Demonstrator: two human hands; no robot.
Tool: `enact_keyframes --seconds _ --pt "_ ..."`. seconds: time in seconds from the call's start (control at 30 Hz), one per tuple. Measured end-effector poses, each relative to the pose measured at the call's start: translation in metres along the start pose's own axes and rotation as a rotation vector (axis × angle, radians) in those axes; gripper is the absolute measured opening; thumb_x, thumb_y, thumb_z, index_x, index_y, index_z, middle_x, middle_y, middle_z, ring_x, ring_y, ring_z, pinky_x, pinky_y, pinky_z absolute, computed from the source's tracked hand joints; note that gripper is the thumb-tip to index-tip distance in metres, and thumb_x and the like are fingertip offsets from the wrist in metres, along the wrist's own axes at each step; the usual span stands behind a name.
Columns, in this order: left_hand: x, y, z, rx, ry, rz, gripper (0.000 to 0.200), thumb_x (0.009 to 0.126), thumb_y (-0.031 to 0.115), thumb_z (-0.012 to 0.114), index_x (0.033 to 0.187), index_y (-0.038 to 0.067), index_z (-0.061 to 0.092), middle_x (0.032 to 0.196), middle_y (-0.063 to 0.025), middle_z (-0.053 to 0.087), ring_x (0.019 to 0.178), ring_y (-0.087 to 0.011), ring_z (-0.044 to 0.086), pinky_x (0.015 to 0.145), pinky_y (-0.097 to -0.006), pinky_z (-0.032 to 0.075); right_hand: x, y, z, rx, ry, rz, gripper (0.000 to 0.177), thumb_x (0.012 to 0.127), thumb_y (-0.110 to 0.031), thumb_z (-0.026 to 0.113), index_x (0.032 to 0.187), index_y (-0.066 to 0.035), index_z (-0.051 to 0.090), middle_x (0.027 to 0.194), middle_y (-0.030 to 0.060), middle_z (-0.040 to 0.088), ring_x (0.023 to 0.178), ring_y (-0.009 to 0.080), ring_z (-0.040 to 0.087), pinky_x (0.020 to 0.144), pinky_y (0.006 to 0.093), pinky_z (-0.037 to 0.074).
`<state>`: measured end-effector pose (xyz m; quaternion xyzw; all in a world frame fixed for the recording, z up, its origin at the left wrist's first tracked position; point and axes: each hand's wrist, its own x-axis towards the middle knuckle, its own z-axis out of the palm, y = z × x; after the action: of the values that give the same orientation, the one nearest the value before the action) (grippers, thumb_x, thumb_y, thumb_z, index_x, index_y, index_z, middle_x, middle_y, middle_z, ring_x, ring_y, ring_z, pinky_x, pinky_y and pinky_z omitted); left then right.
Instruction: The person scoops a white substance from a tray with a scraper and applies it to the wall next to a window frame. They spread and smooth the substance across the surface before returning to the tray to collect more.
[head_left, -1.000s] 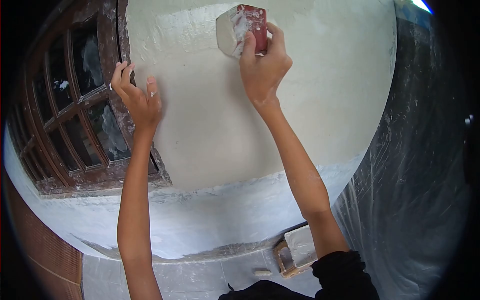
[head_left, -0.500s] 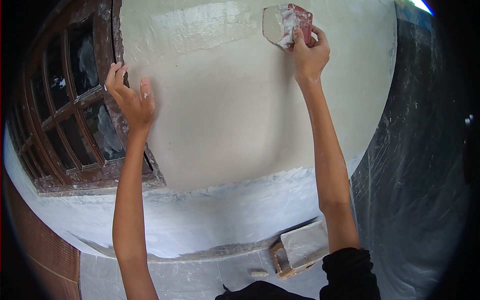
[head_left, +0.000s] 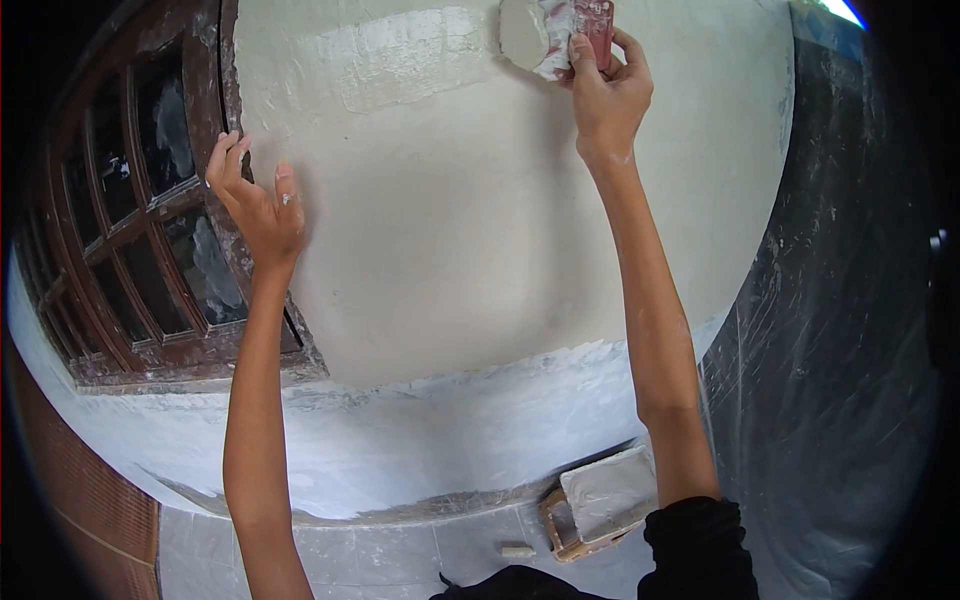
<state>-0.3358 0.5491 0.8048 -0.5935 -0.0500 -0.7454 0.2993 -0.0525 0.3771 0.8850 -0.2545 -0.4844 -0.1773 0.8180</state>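
My right hand (head_left: pixel 612 100) grips a red-handled putty knife (head_left: pixel 592 28) high on the wall. Its wide blade carries a thick layer of pale putty, with white smears near the handle. A coated wall (head_left: pixel 430 230) in greyish cream spreads between my arms, and a wet, glossy putty patch (head_left: pixel 410 55) lies left of the blade. My left hand (head_left: pixel 258 205) is raised beside the window frame with fingers apart and holding nothing; a dab of putty sticks to its thumb.
On the left is a brown wooden window (head_left: pixel 150 210) with glass panes. Below, a putty-smeared tray (head_left: pixel 610 490) rests on a wooden box on the grey tiled floor (head_left: pixel 390 555), near a small pale block (head_left: pixel 517 551). Dark plastic sheeting (head_left: pixel 830 330) hangs at the right.
My right hand has moved the putty knife left and slightly up, nearer the wet patch. My left hand has shifted slightly left and down, staying open.
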Motion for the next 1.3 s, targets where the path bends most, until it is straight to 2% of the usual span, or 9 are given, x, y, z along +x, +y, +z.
enact_keyframes --seconds 0.1,0.3,0.4,0.43,0.57,0.77,0.83,1.03,1.3 --pt "0.001 0.004 -0.001 0.023 0.007 -0.002 0.047 0.095 0.018 0.055 0.135 0.001 0.037 0.135 -0.0212 0.041 0.128 -0.0369 0.040 0.109 -0.0502 0.029 -0.012 -0.007 0.012 -0.411 -0.080 -0.031 0.035 0.092 -0.012 0.068 0.121 0.004 0.056 0.088 0.0120 0.071 0.073 0.0126 0.066 0.066 0.0318 0.059" --pt "0.000 0.002 0.001 -0.046 -0.001 -0.034 0.050 0.091 0.018 0.057 0.134 0.001 0.038 0.135 -0.0223 0.039 0.129 -0.0379 0.038 0.108 -0.0504 0.030 -0.013 -0.013 0.001 -0.178 0.202 -0.086 0.027 0.090 -0.009 0.065 0.112 0.006 0.058 0.076 0.0149 0.071 0.062 0.0170 0.068 0.058 0.0281 0.053" --pt "0.002 0.006 0.000 -0.033 0.014 -0.024 0.047 0.095 0.017 0.055 0.134 0.001 0.038 0.134 -0.0212 0.041 0.128 -0.0364 0.040 0.110 -0.0495 0.028 -0.041 -0.018 0.047 -0.198 -0.008 -0.194 0.033 0.092 -0.010 0.067 0.116 0.009 0.055 0.081 0.0144 0.071 0.063 0.0132 0.067 0.059 0.0271 0.057" --pt "0.001 0.006 0.000 -0.035 0.011 -0.023 0.047 0.095 0.017 0.055 0.134 0.001 0.038 0.134 -0.0212 0.041 0.128 -0.0364 0.040 0.110 -0.0495 0.028 -0.056 -0.021 0.066 -0.210 -0.022 -0.268 0.027 0.087 -0.007 0.067 0.109 0.005 0.057 0.075 0.0175 0.069 0.060 0.0270 0.067 0.057 0.0346 0.051" --pt "0.002 0.004 0.000 -0.042 0.013 -0.031 0.046 0.094 0.016 0.056 0.134 0.000 0.038 0.136 -0.0216 0.040 0.129 -0.0366 0.039 0.111 -0.0494 0.027 -0.093 -0.017 0.107 -0.237 -0.095 -0.334 0.025 0.088 -0.005 0.064 0.109 0.004 0.056 0.071 0.0200 0.066 0.061 0.0330 0.066 0.058 0.0371 0.051" --pt "-0.001 0.007 0.000 -0.095 0.022 -0.088 0.048 0.093 0.018 0.056 0.133 -0.001 0.039 0.136 -0.0215 0.039 0.132 -0.0373 0.036 0.111 -0.0504 0.027 -0.069 -0.023 0.045 -0.470 0.174 -0.148 0.028 0.089 -0.007 0.065 0.113 0.005 0.058 0.078 0.0160 0.071 0.063 0.0212 0.069 0.058 0.0307 0.053" --pt "0.000 0.006 0.001 -0.113 0.020 -0.066 0.047 0.094 0.020 0.057 0.132 -0.001 0.039 0.136 -0.0213 0.039 0.133 -0.0371 0.036 0.111 -0.0507 0.027 -0.066 -0.028 0.049 -0.314 0.203 -0.202 0.029 0.089 -0.007 0.065 0.114 0.006 0.057 0.077 0.0154 0.071 0.062 0.0198 0.068 0.057 0.0303 0.052" --pt "-0.003 0.001 0.002 -0.140 0.036 -0.090 0.048 0.095 0.023 0.057 0.132 -0.001 0.039 0.136 -0.0212 0.039 0.133 -0.0373 0.036 0.111 -0.0508 0.027 -0.085 -0.035 0.126 -0.287 -0.110 -0.319 0.028 0.086 -0.007 0.066 0.109 0.006 0.057 0.075 0.0195 0.069 0.063 0.0316 0.068 0.061 0.0373 0.052" --pt "-0.003 0.002 0.001 -0.132 0.007 -0.065 0.051 0.092 0.023 0.060 0.134 0.002 0.038 0.135 -0.0242 0.035 0.131 -0.0418 0.036 0.109 -0.0548 0.029 -0.031 -0.033 0.060 -0.320 0.193 -0.222 0.030 0.086 -0.009 0.067 0.112 0.006 0.061 0.079 0.0176 0.071 0.065 0.0246 0.070 0.064 0.0334 0.054"
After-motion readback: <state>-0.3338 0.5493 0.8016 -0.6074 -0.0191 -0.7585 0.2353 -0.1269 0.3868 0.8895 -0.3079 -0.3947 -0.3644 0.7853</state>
